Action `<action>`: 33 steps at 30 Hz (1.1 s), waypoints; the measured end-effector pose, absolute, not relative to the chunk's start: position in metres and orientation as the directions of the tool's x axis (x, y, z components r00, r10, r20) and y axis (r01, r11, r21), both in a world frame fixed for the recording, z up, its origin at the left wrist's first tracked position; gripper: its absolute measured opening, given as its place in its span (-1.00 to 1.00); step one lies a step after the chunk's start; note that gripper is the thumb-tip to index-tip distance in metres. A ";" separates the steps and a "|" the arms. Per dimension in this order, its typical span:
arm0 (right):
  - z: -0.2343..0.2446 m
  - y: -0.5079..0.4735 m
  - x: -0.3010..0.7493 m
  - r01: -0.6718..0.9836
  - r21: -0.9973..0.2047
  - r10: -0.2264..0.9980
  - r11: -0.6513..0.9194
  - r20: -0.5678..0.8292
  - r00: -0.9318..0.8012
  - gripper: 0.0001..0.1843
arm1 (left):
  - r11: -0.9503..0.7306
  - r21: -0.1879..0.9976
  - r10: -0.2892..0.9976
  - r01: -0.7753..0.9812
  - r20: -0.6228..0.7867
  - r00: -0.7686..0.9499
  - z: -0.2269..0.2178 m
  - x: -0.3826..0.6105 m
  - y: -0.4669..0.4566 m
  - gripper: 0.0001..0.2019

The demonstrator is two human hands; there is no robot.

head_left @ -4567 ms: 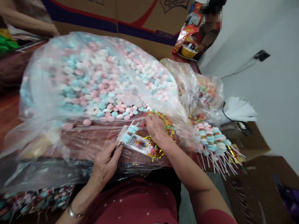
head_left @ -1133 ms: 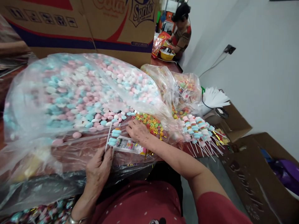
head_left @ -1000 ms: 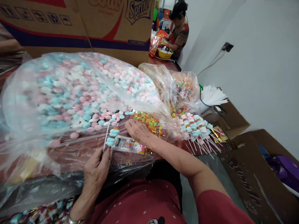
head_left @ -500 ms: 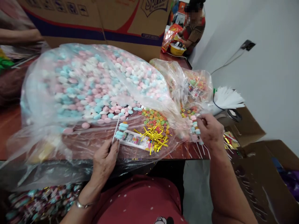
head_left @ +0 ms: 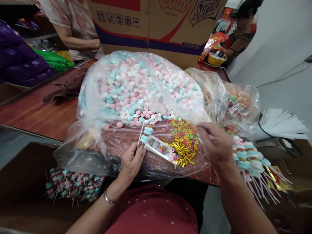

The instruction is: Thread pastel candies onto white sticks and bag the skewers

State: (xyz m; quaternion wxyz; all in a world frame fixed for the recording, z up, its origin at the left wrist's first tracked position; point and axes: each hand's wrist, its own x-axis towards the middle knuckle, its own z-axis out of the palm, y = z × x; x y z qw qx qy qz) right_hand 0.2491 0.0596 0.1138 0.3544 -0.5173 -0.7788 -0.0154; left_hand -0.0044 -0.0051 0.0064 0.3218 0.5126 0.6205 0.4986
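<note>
My left hand (head_left: 131, 159) pinches a white stick (head_left: 140, 134) near the table's front edge. Right beside the stick is a stack of blue candies (head_left: 146, 136) with an orange ring on top; whether the hand holds this stack too I cannot tell. A printed white packet (head_left: 159, 149) lies to its right, partly under gold twist ties (head_left: 182, 152). My right hand (head_left: 214, 143), slightly blurred, has curled fingers beside the ring candies (head_left: 184, 130); anything in them is hidden. Behind both hands lies a big clear bag (head_left: 143, 81) of pink, white and blue candies.
Finished candy skewers (head_left: 248, 156) lie right of my right forearm, near a bundle of white sticks (head_left: 282, 125). A second clear bag (head_left: 239, 97) holds ring candies. More skewers (head_left: 75, 185) fill a box at lower left. A large carton (head_left: 151, 29) stands behind; two people are beyond.
My right hand has left the skewers at the right and come left to the ring candies. My left hand keeps its grip on the stick. The view has swung left.
</note>
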 end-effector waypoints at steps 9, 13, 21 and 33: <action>0.057 0.156 0.148 0.783 -0.160 0.793 0.601 -0.005 -0.609 -0.65 | 0.010 0.968 0.965 0.250 0.055 -0.255 0.011 -0.003 -0.002 -0.78; 0.052 0.163 0.141 0.800 -0.064 0.798 0.596 -0.062 -0.600 -0.68 | -0.016 0.971 0.965 0.238 0.077 -0.251 0.010 -0.002 -0.001 -0.77; 0.042 0.174 0.153 0.804 -0.301 0.856 0.513 0.103 -0.507 -0.64 | -0.004 0.973 0.957 0.229 0.070 -0.283 0.009 -0.002 -0.003 -0.78; 0.047 0.159 0.155 0.809 -0.074 0.807 0.583 -0.067 -0.587 -0.77 | -0.016 0.969 0.958 0.246 0.085 -0.275 0.009 -0.002 -0.002 -0.79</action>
